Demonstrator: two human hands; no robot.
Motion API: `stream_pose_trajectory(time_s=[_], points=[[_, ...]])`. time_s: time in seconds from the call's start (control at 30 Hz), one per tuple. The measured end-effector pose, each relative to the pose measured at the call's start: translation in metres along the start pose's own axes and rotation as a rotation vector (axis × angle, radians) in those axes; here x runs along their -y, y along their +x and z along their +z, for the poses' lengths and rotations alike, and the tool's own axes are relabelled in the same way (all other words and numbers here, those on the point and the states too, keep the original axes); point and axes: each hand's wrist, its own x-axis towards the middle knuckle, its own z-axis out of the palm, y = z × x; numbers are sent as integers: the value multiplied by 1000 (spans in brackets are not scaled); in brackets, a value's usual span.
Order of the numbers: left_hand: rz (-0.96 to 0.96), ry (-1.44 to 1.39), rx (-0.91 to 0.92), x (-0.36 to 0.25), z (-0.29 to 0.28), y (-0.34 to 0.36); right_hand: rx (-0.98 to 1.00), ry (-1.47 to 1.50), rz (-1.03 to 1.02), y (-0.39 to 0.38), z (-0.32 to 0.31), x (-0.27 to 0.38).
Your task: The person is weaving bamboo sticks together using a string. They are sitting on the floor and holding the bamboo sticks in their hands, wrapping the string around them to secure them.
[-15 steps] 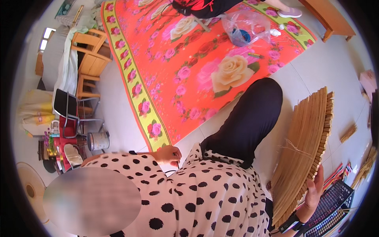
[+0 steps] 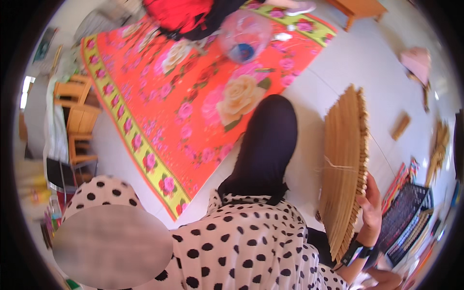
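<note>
The right hand (image 2: 371, 210) bears on the outer edge of a bundle (image 2: 340, 174) of thin straw-coloured strips. The thumb rests against the cut ends; the other fingers lie close together and extend upward along the edge, their far side partly hidden. The left hand is out of sight—the state of its fingers cannot be told.

The bundle stands on its long side, slightly tilted, to the right of the dark-trousered leg (image 2: 268, 140) and apart from it. A thin tie (image 2: 340, 167) crosses its middle. A dark wristband (image 2: 355, 252) sits below the right hand.

Beyond the leg, a red floral sheet (image 2: 159, 104) covers part of the pale tiled floor (image 2: 345, 63). A clear plastic bag (image 2: 249, 31) containing a blue object (image 2: 241, 52) rests on the sheet, beside a co-worker (image 2: 179, 17) in red and black. A short straw-coloured piece (image 2: 400, 126) lies right of the bundle—well apart from it.
</note>
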Motion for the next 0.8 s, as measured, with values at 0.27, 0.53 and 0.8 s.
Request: stream_pose_trajectory(time_s=[0.27,0.53,0.8], points=[[10,-38,36,19,-32,52,-41,42,105,-12,-11,-5],[7,-36,71,25,-60,97,-12,-211,-74,-4,-3,-6],[1,-44,122,33,-81,125,27,-221,-102,3,2,-6]])
